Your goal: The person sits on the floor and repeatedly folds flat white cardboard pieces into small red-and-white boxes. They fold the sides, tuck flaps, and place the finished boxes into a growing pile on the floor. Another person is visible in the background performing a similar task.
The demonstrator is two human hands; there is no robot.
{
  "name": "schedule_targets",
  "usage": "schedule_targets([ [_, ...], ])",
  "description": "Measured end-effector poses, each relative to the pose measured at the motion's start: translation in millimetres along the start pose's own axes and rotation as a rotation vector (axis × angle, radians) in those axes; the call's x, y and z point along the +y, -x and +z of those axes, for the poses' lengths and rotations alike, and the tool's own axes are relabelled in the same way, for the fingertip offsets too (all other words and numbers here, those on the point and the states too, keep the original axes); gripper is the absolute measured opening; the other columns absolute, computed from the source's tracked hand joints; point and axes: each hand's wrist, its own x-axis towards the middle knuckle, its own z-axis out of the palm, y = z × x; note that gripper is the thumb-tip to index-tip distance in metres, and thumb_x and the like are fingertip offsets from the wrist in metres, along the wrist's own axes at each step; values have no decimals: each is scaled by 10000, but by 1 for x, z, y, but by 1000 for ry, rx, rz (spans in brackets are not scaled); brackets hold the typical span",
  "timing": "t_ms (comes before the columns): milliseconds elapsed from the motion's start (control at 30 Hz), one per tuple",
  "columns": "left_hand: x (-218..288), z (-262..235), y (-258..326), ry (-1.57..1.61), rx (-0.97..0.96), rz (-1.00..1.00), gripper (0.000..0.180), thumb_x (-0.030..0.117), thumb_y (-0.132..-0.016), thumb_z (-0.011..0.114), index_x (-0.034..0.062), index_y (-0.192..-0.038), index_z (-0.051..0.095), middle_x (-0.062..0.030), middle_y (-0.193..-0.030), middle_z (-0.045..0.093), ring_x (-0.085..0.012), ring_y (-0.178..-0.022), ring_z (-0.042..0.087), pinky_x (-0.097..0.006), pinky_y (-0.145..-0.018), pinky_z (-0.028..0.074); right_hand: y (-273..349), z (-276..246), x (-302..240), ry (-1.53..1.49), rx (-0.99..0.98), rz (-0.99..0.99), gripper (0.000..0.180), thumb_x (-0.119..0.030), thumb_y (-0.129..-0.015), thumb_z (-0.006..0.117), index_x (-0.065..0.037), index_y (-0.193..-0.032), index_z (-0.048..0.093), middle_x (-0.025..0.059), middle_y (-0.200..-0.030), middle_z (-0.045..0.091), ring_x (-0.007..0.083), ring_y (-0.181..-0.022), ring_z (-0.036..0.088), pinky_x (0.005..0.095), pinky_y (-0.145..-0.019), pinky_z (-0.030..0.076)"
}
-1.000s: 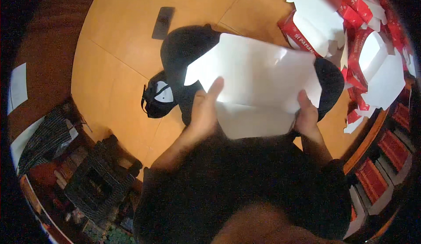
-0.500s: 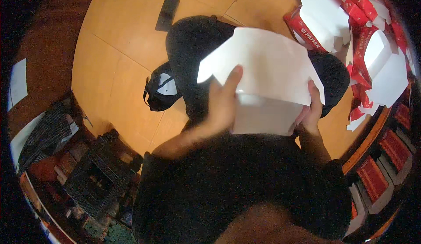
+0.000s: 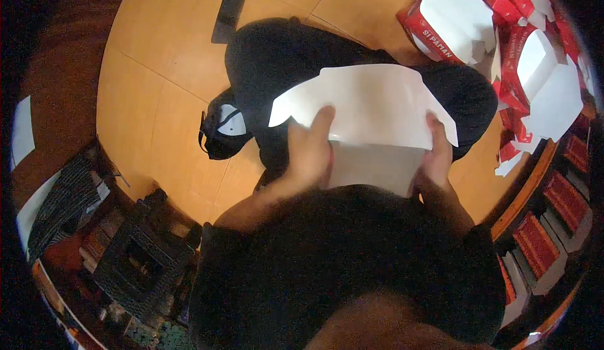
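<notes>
A paper food box, white on the inside, rests against my body above my lap, its lid flap raised and leaning away from me. My left hand grips the box's left side, with the thumb on the white flap and the fingers hidden beneath. On the opposite side my right hand holds it the same way, thumb over the flap's edge. A bit of red shows on the outer wall beside my left fingers. The underside of the box is out of sight.
Several red-and-white boxes lie open in a pile at the far right. A black phone and a black cap are on the tiled floor to my left. More red boxes stand along the right edge, and a dark rack sits at lower left.
Both hands have drawn the box slightly nearer and leftward. Its raised flap has tipped lower, and more of my dark-clothed legs shows beyond it.
</notes>
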Motion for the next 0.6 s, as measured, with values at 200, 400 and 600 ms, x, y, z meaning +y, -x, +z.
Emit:
schedule_targets([
  [200,-7,-9,-15,53,-38,-119,348,284,-973,583,-19,-1143,600,-92,-1073,649,-175,-949,596,-321,-883,454,-10,-9,12,184,-1,-57,553,-336,-958,595,43,-1342,475,132,-1209,603,207,-1060,584,315,-944,431],
  [400,-26,-23,-18,-238,-171,0,440,324,-1046,451,-36,-1297,490,-111,-1229,570,-176,-1121,501,-327,-1024,378,-26,-54,42,475,-615,-518,613,-306,-1044,427,31,-1513,222,146,-1426,449,206,-1235,493,311,-1025,391],
  [600,-2,-11,-53,-466,-613,334,395,236,-1064,398,-35,-1349,439,-190,-1294,547,-253,-1240,489,-370,-1081,348,-31,-58,17,184,-218,-200,429,-312,-1065,389,9,-1346,432,125,-1259,553,184,-1110,556,341,-985,434],
])
